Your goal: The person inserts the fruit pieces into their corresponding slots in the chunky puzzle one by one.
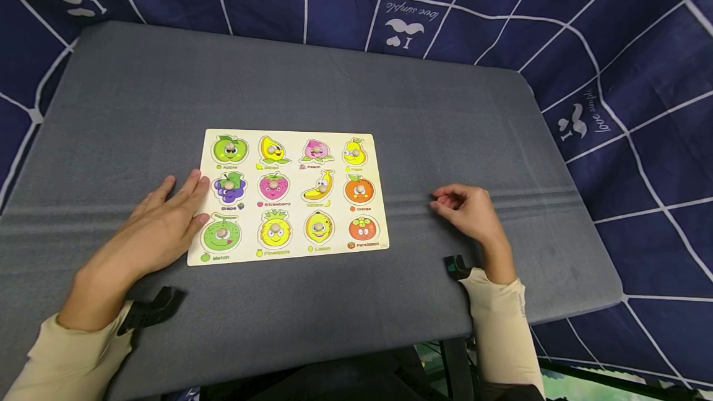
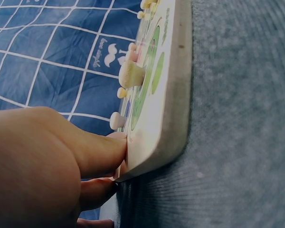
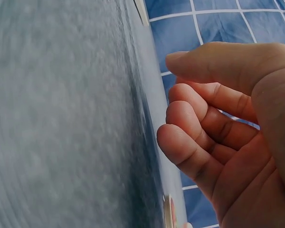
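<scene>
A cream wooden knob puzzle board (image 1: pixel 289 200) lies flat on the grey table, its fruit pieces sitting in their outlines. Among them are a green apple (image 1: pixel 230 149), a banana (image 1: pixel 317 188) and a melon (image 1: pixel 221 236). My left hand (image 1: pixel 167 221) rests along the board's left edge with its fingers extended. In the left wrist view the thumb (image 2: pixel 102 154) touches the board near a corner, and the pale knobs (image 2: pixel 131 74) stand out from its face. To the right of the board my right hand (image 1: pixel 466 209) is held apart from it, fingers loosely curled with nothing between them.
The grey padded table (image 1: pixel 312 91) has a crease running across it. A dark blue checked cloth (image 1: pixel 345 5) hangs behind it and along the sides. Black camera straps (image 1: pixel 153 309) sit at both wrists, beside beige sleeves (image 1: pixel 496 320).
</scene>
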`<state>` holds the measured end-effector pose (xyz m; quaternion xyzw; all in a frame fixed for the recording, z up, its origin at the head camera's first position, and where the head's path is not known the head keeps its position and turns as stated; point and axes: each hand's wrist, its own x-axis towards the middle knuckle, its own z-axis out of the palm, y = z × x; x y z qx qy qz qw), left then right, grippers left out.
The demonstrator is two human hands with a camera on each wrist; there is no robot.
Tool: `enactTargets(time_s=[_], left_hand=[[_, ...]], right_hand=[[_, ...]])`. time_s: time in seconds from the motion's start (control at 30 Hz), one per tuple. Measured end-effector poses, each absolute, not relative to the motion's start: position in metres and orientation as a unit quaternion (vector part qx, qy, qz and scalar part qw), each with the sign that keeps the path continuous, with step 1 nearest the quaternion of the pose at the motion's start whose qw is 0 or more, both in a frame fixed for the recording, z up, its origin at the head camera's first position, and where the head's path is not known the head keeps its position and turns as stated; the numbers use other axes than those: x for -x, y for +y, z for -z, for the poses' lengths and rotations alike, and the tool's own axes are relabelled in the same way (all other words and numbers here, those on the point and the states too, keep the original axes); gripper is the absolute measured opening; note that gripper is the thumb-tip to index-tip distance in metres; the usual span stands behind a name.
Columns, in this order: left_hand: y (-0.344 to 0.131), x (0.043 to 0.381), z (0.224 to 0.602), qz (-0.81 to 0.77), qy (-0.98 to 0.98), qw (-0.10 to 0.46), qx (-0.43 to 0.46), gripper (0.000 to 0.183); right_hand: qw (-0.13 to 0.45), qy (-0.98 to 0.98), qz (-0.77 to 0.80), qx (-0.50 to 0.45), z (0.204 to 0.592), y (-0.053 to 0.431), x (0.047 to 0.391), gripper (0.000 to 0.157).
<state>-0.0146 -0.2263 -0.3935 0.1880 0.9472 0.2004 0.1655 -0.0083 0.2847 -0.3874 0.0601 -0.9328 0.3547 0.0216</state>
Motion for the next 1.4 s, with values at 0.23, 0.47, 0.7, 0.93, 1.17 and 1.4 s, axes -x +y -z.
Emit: enactTargets(time_s=[0.23,0.47,0.7,0.93,1.17,1.4], left_hand=[[-0.226,0.015,0.393,-0.199,0.948,0.165,-0.187,0.063],[-0.226,0.014,0.394,-0.200,0.948,0.160,-0.189,0.062],[-0.226,0.014,0.394,-0.198,0.949,0.161,-0.186,0.064],[-0.225,0.014,0.394,-0.196,0.950,0.158,-0.185,0.064],[-0.226,0.014,0.393,-0.195,0.949,0.163,-0.184,0.064],[-0.225,0.014,0.394,-0.195,0.950,0.159,-0.186,0.063]], right_hand=[[0.032,-0.933,-0.354,-0.055,0.387,0.293,0.008,0.012],[0.036,-0.932,-0.358,-0.041,0.387,0.301,0.007,0.011],[0.042,-0.933,-0.356,-0.025,0.386,0.311,0.007,0.011],[0.049,-0.937,-0.347,-0.007,0.385,0.324,0.004,0.013],[0.049,-0.937,-0.347,0.004,0.387,0.335,0.003,0.011],[0.058,-0.942,-0.330,0.015,0.387,0.344,0.001,0.013]])
